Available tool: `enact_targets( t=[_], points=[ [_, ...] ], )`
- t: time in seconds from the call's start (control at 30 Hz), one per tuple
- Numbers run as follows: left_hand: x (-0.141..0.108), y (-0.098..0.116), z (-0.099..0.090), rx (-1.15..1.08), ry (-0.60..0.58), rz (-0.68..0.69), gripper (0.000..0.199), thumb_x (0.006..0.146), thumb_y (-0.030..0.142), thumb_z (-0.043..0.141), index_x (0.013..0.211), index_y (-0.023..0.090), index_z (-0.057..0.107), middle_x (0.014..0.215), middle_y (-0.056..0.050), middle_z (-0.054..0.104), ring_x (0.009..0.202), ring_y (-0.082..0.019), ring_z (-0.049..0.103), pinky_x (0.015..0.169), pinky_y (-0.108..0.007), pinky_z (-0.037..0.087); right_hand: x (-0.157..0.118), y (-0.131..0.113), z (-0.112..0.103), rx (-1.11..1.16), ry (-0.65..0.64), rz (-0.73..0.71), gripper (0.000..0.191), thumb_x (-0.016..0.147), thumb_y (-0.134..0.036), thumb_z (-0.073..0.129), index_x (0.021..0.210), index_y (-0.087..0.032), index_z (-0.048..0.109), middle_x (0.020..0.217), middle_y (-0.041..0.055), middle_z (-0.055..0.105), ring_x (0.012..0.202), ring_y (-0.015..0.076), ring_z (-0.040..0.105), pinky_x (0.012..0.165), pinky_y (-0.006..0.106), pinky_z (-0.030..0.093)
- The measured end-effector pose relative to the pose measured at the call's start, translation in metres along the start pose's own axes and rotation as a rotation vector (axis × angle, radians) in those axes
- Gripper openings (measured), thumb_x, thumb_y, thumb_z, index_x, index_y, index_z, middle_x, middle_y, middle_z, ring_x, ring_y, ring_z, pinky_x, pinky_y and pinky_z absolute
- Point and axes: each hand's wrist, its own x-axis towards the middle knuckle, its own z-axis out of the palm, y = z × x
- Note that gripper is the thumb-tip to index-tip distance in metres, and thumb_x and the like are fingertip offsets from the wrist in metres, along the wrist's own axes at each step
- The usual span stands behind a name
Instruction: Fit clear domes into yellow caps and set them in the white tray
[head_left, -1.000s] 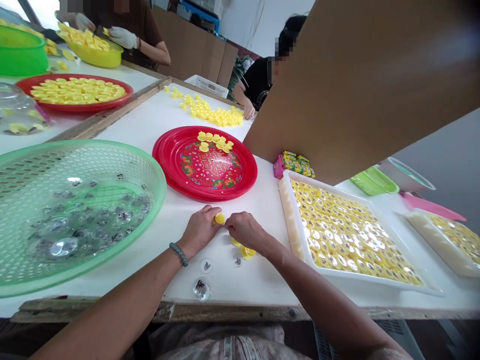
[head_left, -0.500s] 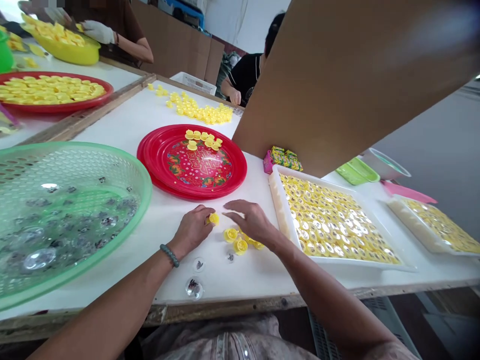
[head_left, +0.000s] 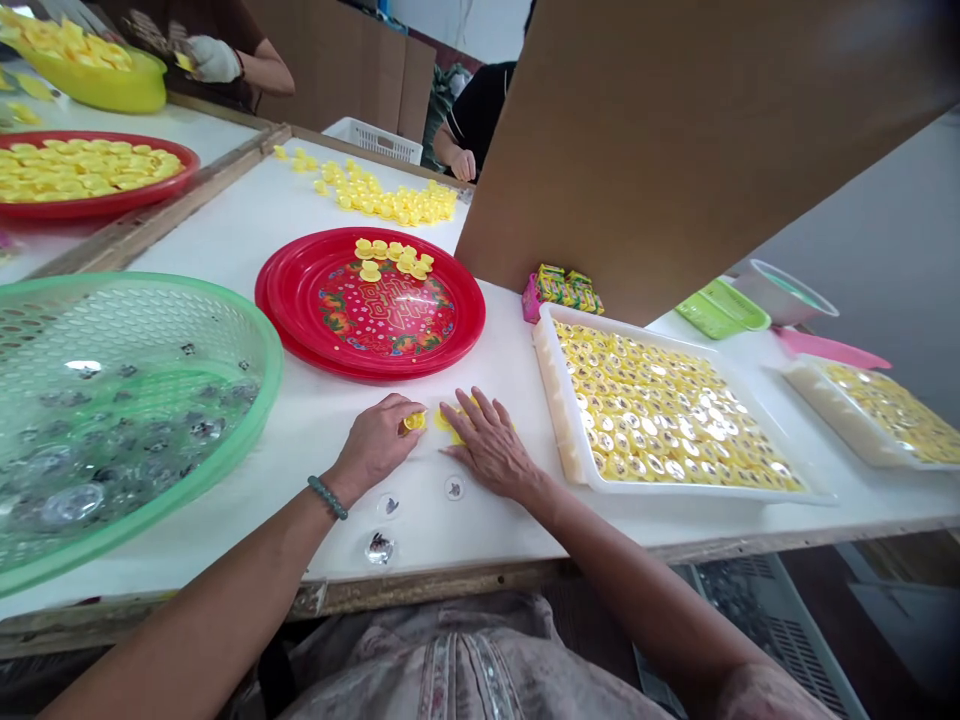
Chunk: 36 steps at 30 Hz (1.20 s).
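My left hand (head_left: pixel 380 437) pinches a small yellow plastic cup (head_left: pixel 413 423) between thumb and fingers, just above the white table. To its right, my right hand (head_left: pixel 487 440) lies flat with fingers spread over several more yellow cups (head_left: pixel 444 424), which it mostly hides. Closer to the table's front edge lie three clear round discs with dark printed figures: one disc (head_left: pixel 454 488) below my right hand, another disc (head_left: pixel 388 505) below my left wrist, and a thicker, domed disc (head_left: pixel 379 547) nearest the edge.
A green basket (head_left: pixel 271 400) of clear discs stands at left. Stacked red trays (head_left: pixel 469 330) carry several yellow cups. A white tray (head_left: pixel 559 400) of filled yellow cups is at right, beneath a leaning brown board (head_left: pixel 637 150). Co-workers' hands (head_left: pixel 214 59) are across the table.
My right hand has gone from curved fingers beside the left hand to lying spread over the yellow cups. My left hand still holds its cup. The whole view has shifted slightly.
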Motion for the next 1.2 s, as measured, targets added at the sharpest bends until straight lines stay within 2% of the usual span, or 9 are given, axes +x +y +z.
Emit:
enact_targets(
  t=[0.1, 0.2, 0.33, 0.53, 0.7, 0.87, 0.97, 1.07, 1.2],
  points=[
    [-0.002, 0.000, -0.001, -0.030, -0.013, 0.002, 0.028, 0.075, 0.023, 0.056, 0.102, 0.020, 0.063, 0.099, -0.003, 0.064, 0.075, -0.015, 0.060, 0.073, -0.027, 0.047, 0.003, 0.002, -0.009, 0.030, 0.085, -0.031, 0.060, 0.087, -0.052, 0.042, 0.139, -0.022, 0.032, 0.146, 0.0123, 0.028, 0.134, 0.0313, 0.019, 0.103, 0.053, 0.024],
    [-0.002, 0.003, -0.001, -0.050, -0.028, -0.015, 0.027, 0.073, 0.021, 0.058, 0.099, 0.019, 0.063, 0.094, -0.003, 0.064, 0.070, -0.014, 0.058, 0.070, -0.027, 0.047, -0.016, -0.008, -0.018, 0.141, 0.147, -0.102, 0.045, 0.090, -0.038, 0.045, 0.131, -0.018, 0.042, 0.133, 0.0134, 0.046, 0.123, 0.0274, 0.037, 0.098, 0.046, 0.035],
    [-0.004, 0.008, 0.003, -0.090, -0.097, -0.014, 0.026, 0.072, 0.021, 0.060, 0.097, 0.019, 0.064, 0.093, -0.002, 0.064, 0.063, -0.012, 0.056, 0.066, -0.026, 0.047, -0.051, -0.026, -0.016, 0.260, 0.059, -0.224, 0.025, 0.092, -0.025, 0.044, 0.113, -0.017, 0.055, 0.111, 0.0105, 0.059, 0.099, 0.0212, 0.052, 0.083, 0.034, 0.047],
    [-0.008, 0.012, 0.007, -0.143, -0.136, 0.055, 0.028, 0.072, 0.021, 0.061, 0.099, 0.020, 0.065, 0.101, -0.002, 0.063, 0.059, -0.009, 0.054, 0.068, -0.026, 0.046, -0.063, -0.030, 0.000, 0.261, 0.053, -0.124, 0.017, 0.089, -0.015, 0.045, 0.095, -0.017, 0.060, 0.097, 0.0096, 0.061, 0.087, 0.0192, 0.056, 0.076, 0.032, 0.049],
    [-0.010, 0.028, -0.006, -0.305, -0.034, -0.011, 0.025, 0.077, 0.028, 0.058, 0.098, 0.016, 0.066, 0.096, -0.006, 0.064, 0.063, -0.011, 0.053, 0.064, -0.025, 0.044, -0.051, -0.032, -0.007, 0.806, 0.292, 0.139, 0.016, 0.087, -0.021, 0.050, 0.090, -0.020, 0.065, 0.094, 0.0064, 0.063, 0.085, 0.0160, 0.058, 0.075, 0.028, 0.047],
    [-0.011, 0.046, -0.015, -0.836, -0.215, -0.260, 0.028, 0.081, 0.037, 0.055, 0.092, 0.015, 0.069, 0.074, -0.004, 0.064, 0.061, -0.011, 0.051, 0.053, -0.022, 0.038, -0.029, -0.045, -0.021, 1.514, 0.447, 0.462, 0.012, 0.083, -0.027, 0.058, 0.083, -0.022, 0.069, 0.091, 0.0025, 0.058, 0.082, 0.0131, 0.051, 0.069, 0.024, 0.041],
    [-0.012, 0.046, -0.013, -1.051, -0.190, -0.397, 0.028, 0.072, 0.034, 0.067, 0.092, 0.015, 0.068, 0.074, -0.003, 0.063, 0.060, -0.009, 0.049, 0.052, -0.020, 0.034, -0.016, -0.054, -0.022, 1.829, 0.478, 0.561, 0.009, 0.078, -0.027, 0.064, 0.083, -0.022, 0.070, 0.084, 0.0005, 0.056, 0.072, 0.0102, 0.046, 0.064, 0.022, 0.038],
    [-0.013, 0.043, -0.011, -1.136, -0.164, -0.455, 0.026, 0.068, 0.031, 0.071, 0.087, 0.013, 0.068, 0.070, -0.002, 0.061, 0.058, -0.008, 0.048, 0.052, -0.020, 0.033, -0.008, -0.060, -0.021, 2.011, 0.478, 0.614, 0.009, 0.074, -0.027, 0.068, 0.081, -0.022, 0.070, 0.082, 0.0000, 0.057, 0.071, 0.0099, 0.045, 0.064, 0.022, 0.037],
    [-0.014, 0.040, -0.011, -1.155, -0.117, -0.455, 0.023, 0.069, 0.030, 0.070, 0.082, 0.012, 0.069, 0.069, -0.002, 0.061, 0.057, -0.007, 0.046, 0.052, -0.021, 0.032, -0.007, -0.064, -0.019, 2.017, 0.447, 0.584, 0.008, 0.075, -0.029, 0.067, 0.079, -0.022, 0.069, 0.076, -0.0006, 0.056, 0.069, 0.0099, 0.044, 0.065, 0.022, 0.036]
  ],
)
